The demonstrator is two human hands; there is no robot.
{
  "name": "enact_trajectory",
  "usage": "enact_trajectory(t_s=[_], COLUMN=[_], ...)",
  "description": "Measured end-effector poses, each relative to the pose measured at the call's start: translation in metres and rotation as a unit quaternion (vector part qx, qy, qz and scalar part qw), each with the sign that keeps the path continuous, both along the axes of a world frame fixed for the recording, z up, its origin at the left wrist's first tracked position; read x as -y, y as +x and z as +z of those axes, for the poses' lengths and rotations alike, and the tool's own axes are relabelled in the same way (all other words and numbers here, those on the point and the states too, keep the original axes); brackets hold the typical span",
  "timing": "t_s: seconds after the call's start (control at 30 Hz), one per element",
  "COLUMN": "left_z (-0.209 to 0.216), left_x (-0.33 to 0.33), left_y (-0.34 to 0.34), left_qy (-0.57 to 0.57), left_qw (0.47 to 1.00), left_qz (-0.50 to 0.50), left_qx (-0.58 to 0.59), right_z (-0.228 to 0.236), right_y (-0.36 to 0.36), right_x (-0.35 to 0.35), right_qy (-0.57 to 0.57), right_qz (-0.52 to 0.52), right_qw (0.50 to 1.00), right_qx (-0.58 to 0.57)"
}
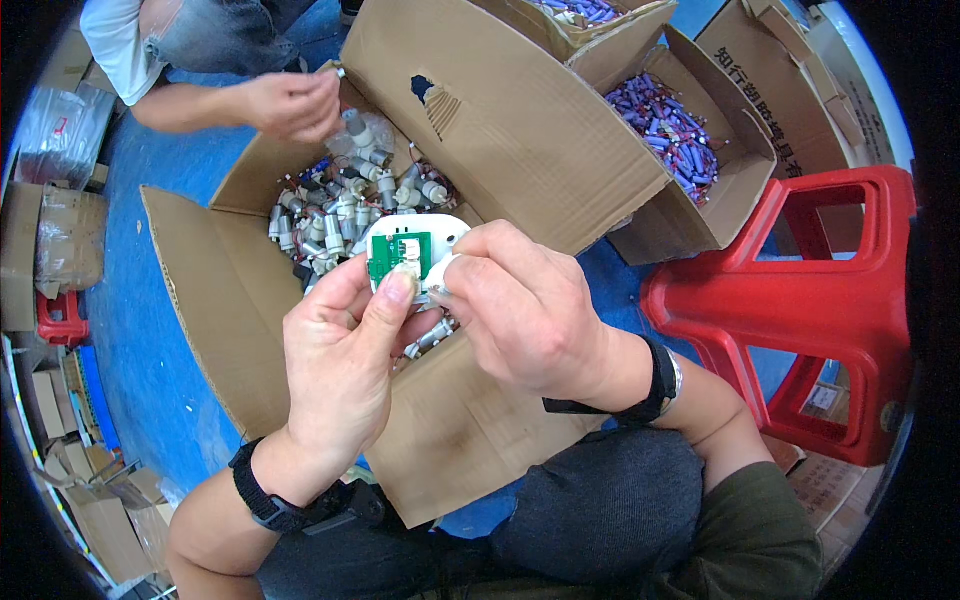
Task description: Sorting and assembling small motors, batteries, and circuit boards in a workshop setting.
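L hand (338,350) grasping white casing (447,229) w/ PCB (384,254), R hand (535,315) pinching white pc (440,272)

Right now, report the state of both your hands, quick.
Left hand: closed, holding the white case with the green board.
Right hand: closed at the case's right side; exactly what its fingers pinch can't be told.

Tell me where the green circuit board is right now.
Near the centre of the head view, the green circuit board is on the white housing in the left hand, just left of the right hand.
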State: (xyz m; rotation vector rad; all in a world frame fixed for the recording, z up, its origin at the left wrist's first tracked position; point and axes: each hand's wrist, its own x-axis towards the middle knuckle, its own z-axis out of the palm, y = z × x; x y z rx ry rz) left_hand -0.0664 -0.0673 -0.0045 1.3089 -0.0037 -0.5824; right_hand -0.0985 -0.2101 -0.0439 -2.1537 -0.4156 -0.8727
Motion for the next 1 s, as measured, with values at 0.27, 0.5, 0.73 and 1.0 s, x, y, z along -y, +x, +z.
enact_trajectory(t_s=[0.27, 0.5, 0.73, 1.0], left_z=[-0.0004, -0.0017, -0.0024, -0.0018], left_x=[-0.0008, -0.0016, -0.0001, 0.0001], left_y=[0.0004, 0.0014, 0.002, 0.0075], left_qy=[0.009, 0.008, -0.003, -0.03], left_qw=[1.0, 1.0, 1.0, 0.998], left_qz=[-0.006, -0.005, -0.007, -0.003], left_qx=[0.002, -0.005, -0.011, -0.049], right_z=[-0.0033, -0.0052, -0.0063, 0.0005], right_y=[0.0022, 0.0044, 0.0033, 0.001], right_x=[-0.0003, 0.0009, 0.0018, 0.0053], right_qy=[-0.043, -0.029, -0.028, 0.06], right_qz=[-0.019, -0.009, -0.018, 0.027], right_qw=[0.998, 0.999, 0.999, 0.996], right_qx=[0.033, 0.041, 0.036, -0.062])
